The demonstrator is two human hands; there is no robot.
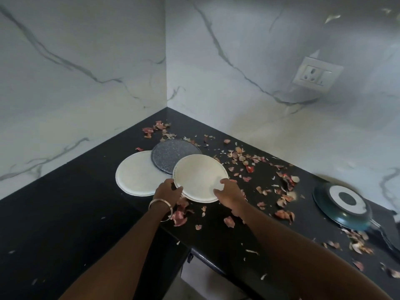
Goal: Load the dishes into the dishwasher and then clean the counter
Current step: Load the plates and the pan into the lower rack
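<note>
Both hands are on one cream plate (200, 177) that sits on the black counter (54, 213), toward its inner corner where the two marble walls (86, 61) meet. The left hand (167, 190) grips the plate's near-left rim, fingers curled under the edge and thumb on top; a metal bangle (160, 207) circles that wrist. The right hand (229, 191) holds the near-right rim, fingers lying across the top surface. The plate is round, so it has no long axis; it appears tilted, its near edge raised slightly off the counter, though the blur makes this uncertain. Its far-left edge overlaps a speckled grey plate (171, 152), which lies flat closer to the corner. A second cream plate (137, 173) lies flat just left of both, its right side tucked under the grey one.

Reddish and pale onion skins (249, 161) are scattered across the counter from the corner toward the right edge, with a cluster below the left wrist near the front edge. Far right, a dark teal pan (342, 204) rests upside down, its white and dark base facing up, handle pointing toward the counter's right front. A white wall socket (317, 74) is set in the right wall. No writing or brand can be read anywhere.
</note>
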